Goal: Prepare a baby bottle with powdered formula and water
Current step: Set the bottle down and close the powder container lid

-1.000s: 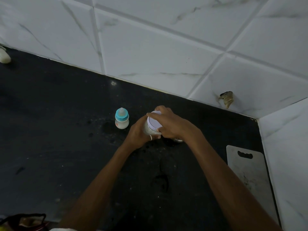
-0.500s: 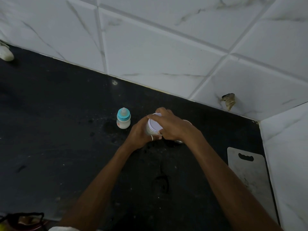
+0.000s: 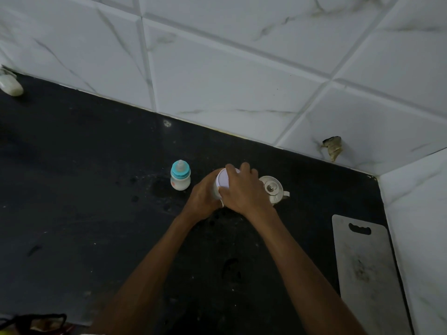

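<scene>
Gripping the formula container [image 3: 221, 183] from two sides, both hands work on one item at the middle of the dark worktop [image 3: 84, 189]. The left hand [image 3: 202, 200] is wrapped around the container's wall and steadies it. The right hand [image 3: 244, 189] is closed over the white lid [image 3: 223, 180], fingers curled on the rim; this reads as a lid-twisting step, direction not determinable.

Location of task items:
- The baby bottle [image 3: 180, 176] stands upright just beyond and to the left of the left hand, apart from it, teal collar and teat fitted.
- A small lidded kettle [image 3: 273, 188] sits just beyond the right hand, partly hidden by it.
- A cutting board [image 3: 362, 267] lies well to the right of the right forearm.

Handling notes (judgement):
- The container appears to be a light, rigid plastic tub. Hold it low on the wall; a smooth wall may slip under torque.
- Grip the lid at its rim, not its flat top.
- The bottle looks small, light and easily tipped. Take it by the body below the collar.
- Keep the container upright once open, since powder spills readily.
</scene>
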Demonstrator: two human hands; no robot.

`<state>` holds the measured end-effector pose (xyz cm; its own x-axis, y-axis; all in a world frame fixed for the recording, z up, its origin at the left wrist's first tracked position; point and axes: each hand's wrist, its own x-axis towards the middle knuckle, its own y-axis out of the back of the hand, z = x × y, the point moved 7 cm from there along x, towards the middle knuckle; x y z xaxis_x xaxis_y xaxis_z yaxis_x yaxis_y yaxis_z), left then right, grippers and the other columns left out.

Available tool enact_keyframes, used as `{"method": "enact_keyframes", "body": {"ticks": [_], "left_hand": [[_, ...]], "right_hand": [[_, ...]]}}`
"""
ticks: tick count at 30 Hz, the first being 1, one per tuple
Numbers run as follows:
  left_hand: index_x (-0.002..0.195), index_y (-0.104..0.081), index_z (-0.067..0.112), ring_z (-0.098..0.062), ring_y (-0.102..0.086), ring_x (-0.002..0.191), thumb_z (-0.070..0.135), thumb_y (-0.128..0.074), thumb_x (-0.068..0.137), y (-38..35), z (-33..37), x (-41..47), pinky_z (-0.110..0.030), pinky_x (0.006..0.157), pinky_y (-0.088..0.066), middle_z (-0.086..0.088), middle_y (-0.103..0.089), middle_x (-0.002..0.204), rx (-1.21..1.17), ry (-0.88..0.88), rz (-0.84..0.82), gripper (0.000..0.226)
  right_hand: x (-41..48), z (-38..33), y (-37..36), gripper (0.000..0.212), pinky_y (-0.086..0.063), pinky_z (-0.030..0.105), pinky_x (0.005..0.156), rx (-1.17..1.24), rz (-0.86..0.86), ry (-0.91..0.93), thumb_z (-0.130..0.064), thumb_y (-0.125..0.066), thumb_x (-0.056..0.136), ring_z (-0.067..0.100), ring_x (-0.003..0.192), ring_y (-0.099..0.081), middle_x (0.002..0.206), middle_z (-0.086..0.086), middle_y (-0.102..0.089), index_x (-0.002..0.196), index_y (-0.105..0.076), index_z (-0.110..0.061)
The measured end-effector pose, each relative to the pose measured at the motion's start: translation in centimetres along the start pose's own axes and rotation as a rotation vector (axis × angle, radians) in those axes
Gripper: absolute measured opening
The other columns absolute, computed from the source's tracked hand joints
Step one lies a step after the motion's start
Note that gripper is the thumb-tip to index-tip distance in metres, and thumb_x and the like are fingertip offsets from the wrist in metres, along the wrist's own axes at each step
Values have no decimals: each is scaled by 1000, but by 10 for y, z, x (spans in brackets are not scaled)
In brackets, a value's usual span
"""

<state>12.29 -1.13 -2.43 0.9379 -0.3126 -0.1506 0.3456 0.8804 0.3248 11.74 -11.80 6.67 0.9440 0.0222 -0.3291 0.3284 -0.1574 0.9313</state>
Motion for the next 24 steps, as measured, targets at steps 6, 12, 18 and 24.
{"method": "enact_keyframes", "body": {"ticks": [6, 12, 18, 24], "left_hand": [[149, -42, 41, 9, -48, 134, 52, -69, 83, 1, 7, -2, -9, 106, -38, 22, -54, 144, 27, -60, 4, 73], [147, -46, 33, 10, -50, 131, 40, -76, 83, 1, 2, -1, -15, 109, -42, 19, -56, 141, 7, -58, 12, 72], [151, -44, 18, -9, -53, 136, 20, -91, 74, 1, -2, 0, -40, 114, -46, -1, -57, 148, 24, -55, 19, 91], [148, -46, 22, -13, -51, 137, 18, -92, 73, -3, 3, 3, -32, 114, -41, 2, -54, 148, 11, 6, 20, 88]], "right_hand": [[-7, -6, -3, 70, -48, 50, 94, -6, 183, -205, -58, -47, 100, 36, 121, -51, 138, 20, -45, 149, -37, -10], [-5, 0, -6, 82, -42, 52, 106, 5, 137, -56, -65, -48, 97, 38, 138, -41, 155, 20, -35, 157, -26, -14], [6, 3, 2, 95, -21, 53, 123, -159, -165, 468, -29, -77, 90, 30, 158, 0, 173, 4, -2, 162, -16, -37], [14, 4, 10, 88, -35, 50, 118, -222, -277, 489, -7, -74, 88, 30, 154, -21, 170, 5, -19, 160, -29, -29]]}}
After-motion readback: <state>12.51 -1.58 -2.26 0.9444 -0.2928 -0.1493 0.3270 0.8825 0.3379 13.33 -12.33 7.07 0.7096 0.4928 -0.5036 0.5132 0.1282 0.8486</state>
